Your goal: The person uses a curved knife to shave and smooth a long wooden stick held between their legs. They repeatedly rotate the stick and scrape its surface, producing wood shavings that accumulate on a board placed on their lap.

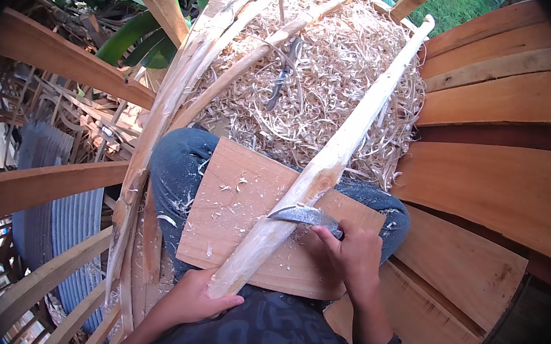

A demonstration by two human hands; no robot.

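A long pale wooden pole (331, 154) slants from my lap up to the far right, its bark stripped and a brown patch near the middle. My left hand (202, 298) is closed around its near end, close to my body. My right hand (355, 249) grips a curved knife (306, 215), the handle mostly hidden in my fist. The grey blade lies across the pole, its tip at the left side. Under the pole a flat wooden board (232, 201) rests over my thighs, dotted with small shavings.
A deep heap of curled wood shavings (339, 78) spreads beyond my knees, with a dark-handled knife (282, 75) lying on it. Several long rough poles (167, 113) lean along the left. Wooden planks (489, 188) line the right; rails and corrugated sheet (74, 238) stand left.
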